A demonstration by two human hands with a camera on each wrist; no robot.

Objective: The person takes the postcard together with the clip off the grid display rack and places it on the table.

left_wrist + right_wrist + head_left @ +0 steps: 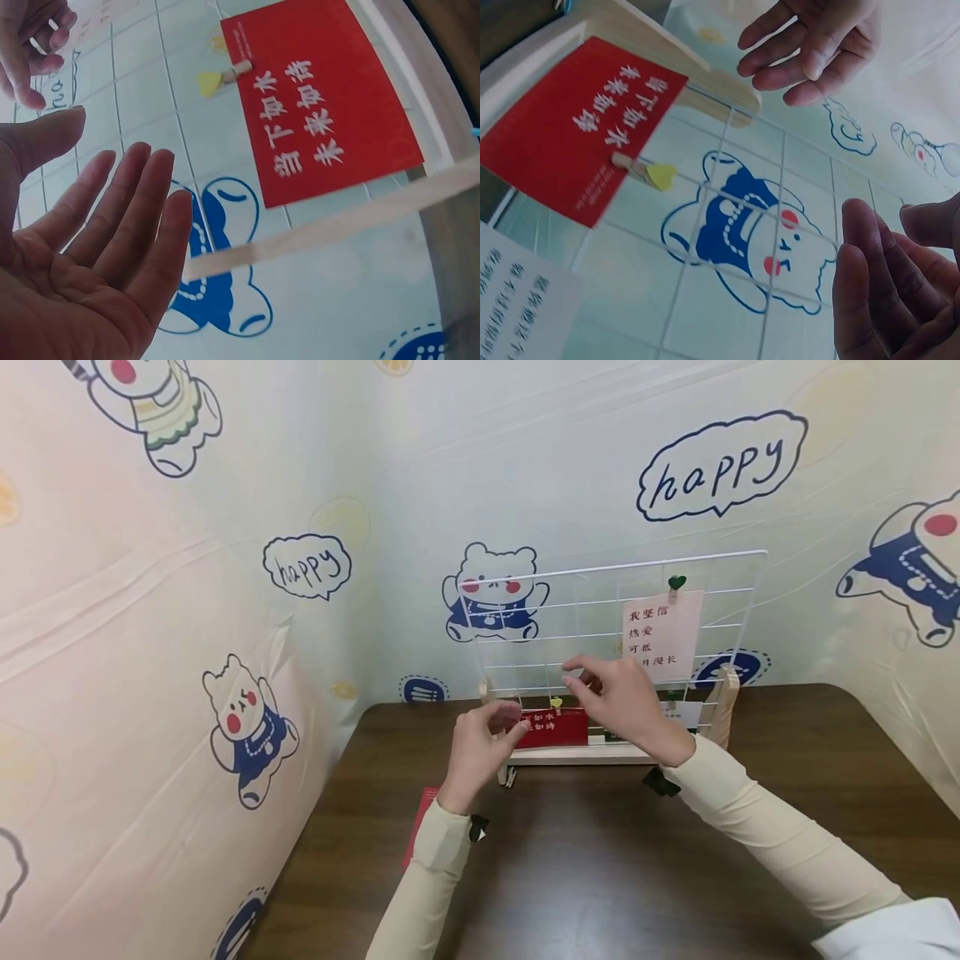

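Observation:
A red card (558,735) with white writing hangs low on a white wire grid (592,602). A small wooden peg with a yellow heart (211,82) clips its top edge to the wires. My left hand (478,747) is just left of the card, fingers loosely bent and holding nothing. To the card's upper right, my right hand (618,700) hovers before the grid, thumb and fingers apart, palm bare. The right wrist view shows the peg (637,169) and card (585,127) away from both hands.
A pale card (660,631) hangs at the grid's right under a green heart peg (677,582). Lower down is a small white card (686,716). Wooden feet (723,706) hold the grid on the dark table (570,868). Something red (422,818) lies beside my left forearm.

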